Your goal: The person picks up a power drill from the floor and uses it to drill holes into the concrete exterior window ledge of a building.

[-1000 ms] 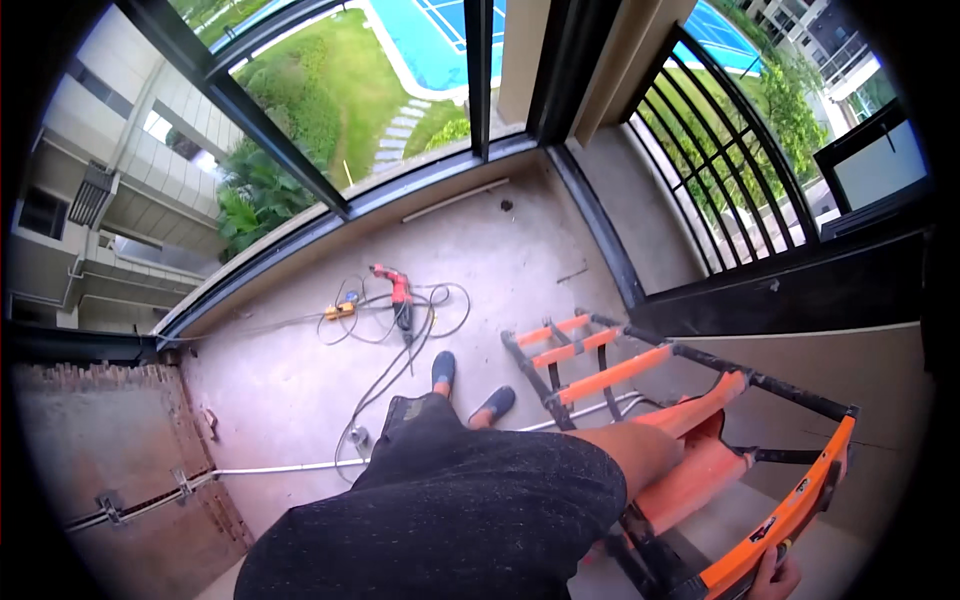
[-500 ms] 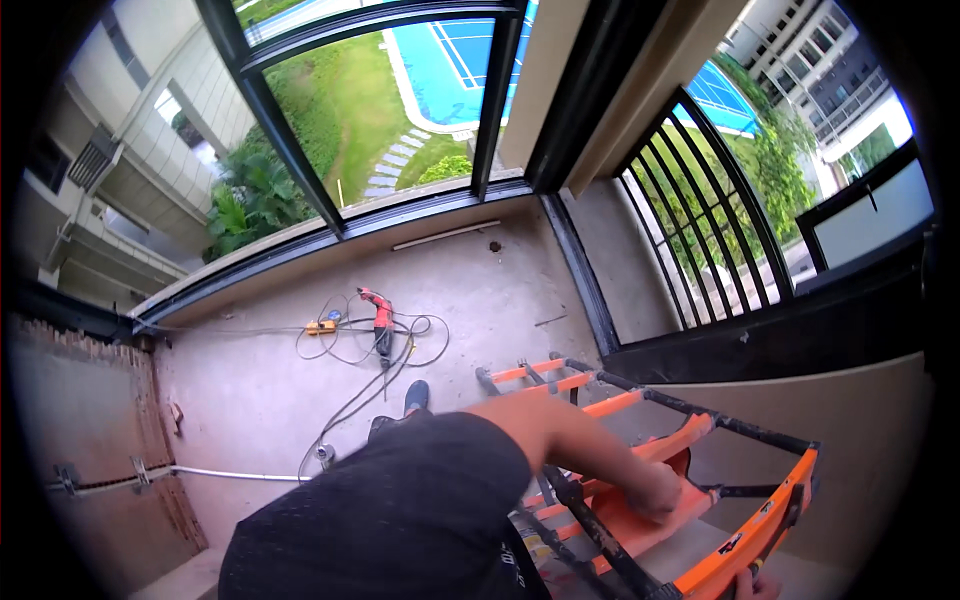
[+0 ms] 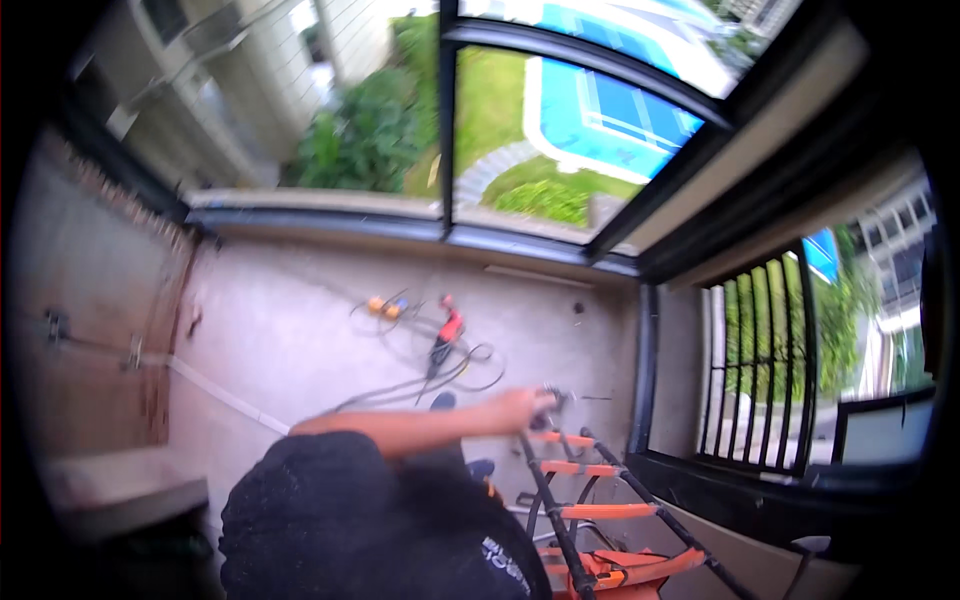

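From the head view I looked steeply down past my own dark-clad body [image 3: 370, 520] onto a bare concrete balcony floor [image 3: 300, 330]. My left arm stretched across the frame, and my left hand [image 3: 522, 408] was closed around a small dark object [image 3: 553, 400] at the upper end of the ladder; the picture was too blurred for me to tell what that object was. The hand sat right at the top of the ladder's near rail, touching or almost touching it. My right hand did not show anywhere in this view.

The stepladder [image 3: 590, 510] stood under me at the lower right, with black side rails and orange rungs running down towards the bottom edge, and an orange tray [image 3: 625, 570] at its foot in the picture. Just beyond my arm, part of a shoe [image 3: 443, 401] showed on the floor.

Further out on the floor, well apart from the ladder, lay a red and black power drill [image 3: 446, 335] in a tangle of dark cable [image 3: 440, 375], with a small yellow tool [image 3: 385, 306] just beside it. A black barred grille [image 3: 760, 370] closed the right side, and tall window frames [image 3: 447, 130] stood beyond the floor, with grass and a blue pool [image 3: 600, 110] far below. A rough brick wall [image 3: 90, 330] carrying a thin conduit rose on the left.
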Demonstrator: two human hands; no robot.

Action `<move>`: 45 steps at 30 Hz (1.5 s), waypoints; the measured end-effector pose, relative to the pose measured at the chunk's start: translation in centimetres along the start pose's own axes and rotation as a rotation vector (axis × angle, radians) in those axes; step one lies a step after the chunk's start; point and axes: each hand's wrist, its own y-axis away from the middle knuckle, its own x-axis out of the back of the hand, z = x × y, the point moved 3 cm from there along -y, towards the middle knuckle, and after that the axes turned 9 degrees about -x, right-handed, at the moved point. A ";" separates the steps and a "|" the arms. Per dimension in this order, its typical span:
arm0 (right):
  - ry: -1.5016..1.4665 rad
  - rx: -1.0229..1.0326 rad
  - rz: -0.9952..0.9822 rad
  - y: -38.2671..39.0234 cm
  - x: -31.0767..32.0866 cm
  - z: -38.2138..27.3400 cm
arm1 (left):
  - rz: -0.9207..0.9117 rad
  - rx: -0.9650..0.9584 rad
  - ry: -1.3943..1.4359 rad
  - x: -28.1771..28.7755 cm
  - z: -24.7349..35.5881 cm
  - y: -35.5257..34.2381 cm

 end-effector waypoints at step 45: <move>0.526 0.475 -1.190 26.0 -135.2 -40.7 | 0.846 1.927 -0.011 9.7 -63.3 68.5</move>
